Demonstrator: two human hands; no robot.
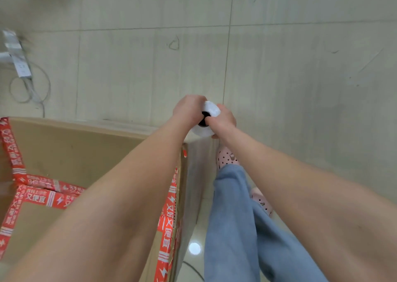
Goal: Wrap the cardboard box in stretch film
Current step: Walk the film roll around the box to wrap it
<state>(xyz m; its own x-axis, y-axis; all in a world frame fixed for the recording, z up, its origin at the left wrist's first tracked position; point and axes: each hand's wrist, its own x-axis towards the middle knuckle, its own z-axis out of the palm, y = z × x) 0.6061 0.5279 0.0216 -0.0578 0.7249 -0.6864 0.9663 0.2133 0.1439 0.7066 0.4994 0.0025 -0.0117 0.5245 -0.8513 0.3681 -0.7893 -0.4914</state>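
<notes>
A large cardboard box sealed with red printed tape fills the lower left of the head view. Just past its far right corner, a white roll of stretch film with a dark core is held upright between both hands. My left hand grips the roll's left side. My right hand grips its right side, with a finger in the core. A clear sheet of film runs down from the roll along the box's right side.
Pale floor tiles spread ahead and to the right. A white power strip with looped cable lies at the far left. Blue trousers and pink perforated shoes stand right beside the box.
</notes>
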